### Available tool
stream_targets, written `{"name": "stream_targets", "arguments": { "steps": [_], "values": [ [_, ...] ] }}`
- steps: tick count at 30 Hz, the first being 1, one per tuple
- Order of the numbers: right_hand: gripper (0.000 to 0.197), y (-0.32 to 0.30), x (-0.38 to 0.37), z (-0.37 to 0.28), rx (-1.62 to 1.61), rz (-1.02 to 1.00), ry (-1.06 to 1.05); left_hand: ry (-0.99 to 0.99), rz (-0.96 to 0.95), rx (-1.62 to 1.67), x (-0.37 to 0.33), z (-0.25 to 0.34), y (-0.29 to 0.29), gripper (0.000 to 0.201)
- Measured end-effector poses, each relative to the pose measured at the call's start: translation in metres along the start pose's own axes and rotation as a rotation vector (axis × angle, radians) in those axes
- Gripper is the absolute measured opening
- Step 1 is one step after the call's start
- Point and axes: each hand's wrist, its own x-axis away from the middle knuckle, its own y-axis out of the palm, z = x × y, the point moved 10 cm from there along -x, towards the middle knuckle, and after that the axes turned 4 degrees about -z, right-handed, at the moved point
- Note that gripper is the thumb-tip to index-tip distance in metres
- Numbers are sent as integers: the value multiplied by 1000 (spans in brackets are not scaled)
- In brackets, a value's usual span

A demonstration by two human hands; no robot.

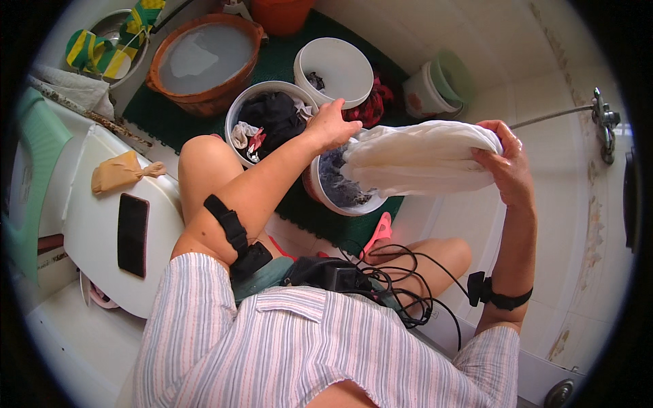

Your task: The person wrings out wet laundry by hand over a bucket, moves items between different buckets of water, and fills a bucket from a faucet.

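A wet white cloth (422, 160) stretches sideways above a bucket (318, 187) of dark water, its left end hanging down to the water. My right hand (507, 163) is closed around the cloth's right end. My left hand (330, 126) is beside the cloth's left end, fingers apart; whether they touch the cloth I cannot tell. Below that hand, a white bucket (235, 112) holds dark clothes (273, 115) and some light and red pieces.
Behind stand a brown basin (155, 71) of cloudy water, a white bucket (299, 64) and an orange bucket (282, 17). Red-black cloth (377, 95) lies near a pale green bucket (452, 75). A phone (132, 234) rests on a white lid (95, 234) at left. Black cables (415, 279) loop across my lap.
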Motion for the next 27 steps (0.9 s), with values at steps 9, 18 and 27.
{"name": "stream_targets", "arguments": {
  "steps": [9,18,27],
  "values": [
    [33,82,-18,92,429,-48,153,96,-18,48,19,17,0,64],
    [41,175,-15,156,606,-335,239,6,-54,132,23,5,7,59],
    [27,63,5,2,-48,0,-6,-838,-701,1129,83,-51,117,76]
  ]
}}
